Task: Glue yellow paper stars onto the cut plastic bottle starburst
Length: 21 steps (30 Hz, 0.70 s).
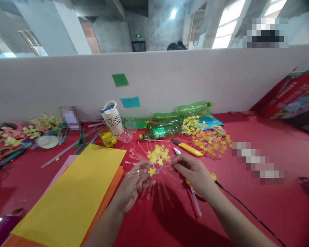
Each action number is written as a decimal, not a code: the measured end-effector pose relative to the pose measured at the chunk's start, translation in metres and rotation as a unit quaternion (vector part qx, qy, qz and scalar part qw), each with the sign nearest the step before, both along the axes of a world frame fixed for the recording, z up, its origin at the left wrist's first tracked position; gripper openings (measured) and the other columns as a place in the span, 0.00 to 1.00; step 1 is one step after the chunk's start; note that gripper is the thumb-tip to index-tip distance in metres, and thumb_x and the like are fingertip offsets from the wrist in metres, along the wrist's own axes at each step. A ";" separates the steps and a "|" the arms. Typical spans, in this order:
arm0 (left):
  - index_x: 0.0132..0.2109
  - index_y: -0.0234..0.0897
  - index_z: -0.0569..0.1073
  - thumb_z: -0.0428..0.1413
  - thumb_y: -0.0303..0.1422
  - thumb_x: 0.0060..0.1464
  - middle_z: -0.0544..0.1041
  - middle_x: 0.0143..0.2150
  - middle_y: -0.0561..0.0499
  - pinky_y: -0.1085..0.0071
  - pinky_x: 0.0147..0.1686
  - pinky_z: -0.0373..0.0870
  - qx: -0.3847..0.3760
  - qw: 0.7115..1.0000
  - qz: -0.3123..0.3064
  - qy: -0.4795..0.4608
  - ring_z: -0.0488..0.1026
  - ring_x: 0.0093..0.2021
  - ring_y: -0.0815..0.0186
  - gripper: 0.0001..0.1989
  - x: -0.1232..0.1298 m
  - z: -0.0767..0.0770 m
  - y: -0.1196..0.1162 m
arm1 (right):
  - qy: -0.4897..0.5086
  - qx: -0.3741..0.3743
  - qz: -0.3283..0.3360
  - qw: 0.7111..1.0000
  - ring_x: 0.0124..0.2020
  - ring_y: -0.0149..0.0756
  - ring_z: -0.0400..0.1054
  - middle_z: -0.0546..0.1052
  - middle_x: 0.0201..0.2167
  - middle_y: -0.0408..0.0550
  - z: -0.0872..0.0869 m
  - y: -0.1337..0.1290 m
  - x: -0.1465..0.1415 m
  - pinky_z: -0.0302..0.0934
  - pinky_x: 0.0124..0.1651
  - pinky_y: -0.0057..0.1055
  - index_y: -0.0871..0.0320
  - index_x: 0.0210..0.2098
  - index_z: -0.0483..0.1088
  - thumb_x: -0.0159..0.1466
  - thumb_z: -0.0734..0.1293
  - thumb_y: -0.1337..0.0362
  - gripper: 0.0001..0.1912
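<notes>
A spray of clear plastic strips with yellow stars (pixel 158 154) is seen between the hands, just toward 6 o'clock from the view's centre. From it, the left hand (pixel 134 187) is placed near 8 o'clock, fingers loosely spread; whether anything is gripped cannot be told. At 3 o'clock, the right hand's (pixel 192 169) thumb and forefinger are pressed together, anything between them being indiscernible. A yellow-handled box cutter (pixel 191 149) is laid at 2 o'clock.

Paper sheets (pixel 77 192) left of the star cluster (pixel 158 154), utility knife (pixel 191 149) behind-right, bottles (pixel 173 131) farther back
</notes>
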State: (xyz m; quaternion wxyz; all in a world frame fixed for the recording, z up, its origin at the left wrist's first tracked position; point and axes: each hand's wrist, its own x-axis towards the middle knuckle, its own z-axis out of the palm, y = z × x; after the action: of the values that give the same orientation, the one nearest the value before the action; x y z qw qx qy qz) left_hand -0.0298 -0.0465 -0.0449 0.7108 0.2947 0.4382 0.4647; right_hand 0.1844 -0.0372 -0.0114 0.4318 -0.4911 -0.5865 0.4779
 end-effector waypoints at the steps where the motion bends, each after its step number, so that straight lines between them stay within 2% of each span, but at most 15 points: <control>1: 0.49 0.40 0.69 0.58 0.29 0.51 0.72 0.55 0.45 0.66 0.45 0.73 0.004 1.000 -0.003 -0.015 0.74 0.50 0.58 0.17 0.001 0.003 0.000 | 0.004 0.009 -0.002 1.000 0.32 0.34 0.72 0.75 0.28 0.44 0.002 0.000 -0.001 0.65 0.38 0.31 0.57 0.32 0.69 0.58 0.62 0.66 0.05; 5: 0.47 0.39 0.70 0.58 0.27 0.51 0.77 0.48 0.46 0.70 0.43 0.73 0.006 0.998 0.008 -0.061 0.76 0.47 0.60 0.14 0.004 0.010 0.002 | 0.011 0.028 -0.008 1.000 0.32 0.34 0.72 0.75 0.29 0.44 0.007 -0.002 -0.005 0.66 0.38 0.32 0.57 0.32 0.69 0.60 0.62 0.65 0.05; 9: 0.43 0.37 0.71 0.58 0.25 0.51 0.79 0.42 0.48 0.71 0.40 0.74 -0.002 0.994 0.051 -0.094 0.78 0.41 0.63 0.11 0.008 0.003 0.004 | 0.012 0.033 0.003 0.999 0.31 0.32 0.72 0.74 0.28 0.43 0.007 -0.004 -0.007 0.66 0.37 0.30 0.56 0.32 0.69 0.60 0.61 0.66 0.05; 13: 0.41 0.35 0.71 0.57 0.24 0.52 0.79 0.38 0.49 0.73 0.37 0.75 -0.019 0.992 0.048 -0.113 0.78 0.35 0.67 0.08 0.009 -0.004 0.005 | 0.025 0.033 0.011 0.999 0.31 0.31 0.71 0.74 0.28 0.43 0.006 -0.005 -0.010 0.66 0.38 0.29 0.57 0.32 0.69 0.60 0.62 0.66 0.05; 17: 0.40 0.35 0.72 0.59 0.24 0.51 0.79 0.39 0.49 0.73 0.37 0.75 -0.043 0.990 0.018 -0.130 0.78 0.33 0.68 0.08 0.010 -0.007 0.005 | 0.030 0.031 0.017 0.999 0.31 0.32 0.71 0.74 0.28 0.43 0.007 -0.007 -0.013 0.65 0.38 0.30 0.57 0.31 0.69 0.60 0.62 0.66 0.05; 21: 0.41 0.35 0.72 0.57 0.22 0.52 0.79 0.39 0.48 0.74 0.40 0.75 -0.057 0.988 0.047 -0.139 0.78 0.35 0.69 0.08 0.011 -0.010 0.006 | 0.002 0.039 0.030 0.999 0.31 0.32 0.70 0.74 0.28 0.44 0.008 -0.008 -0.011 0.65 0.37 0.30 0.57 0.33 0.69 0.61 0.61 0.65 0.05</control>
State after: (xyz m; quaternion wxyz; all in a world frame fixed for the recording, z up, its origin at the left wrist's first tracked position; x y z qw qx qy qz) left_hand -0.0186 -0.0401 -0.0553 0.7580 0.1654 0.3742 0.5080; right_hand 0.1735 -0.0450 -0.0035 0.4374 -0.4555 -0.6182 0.4680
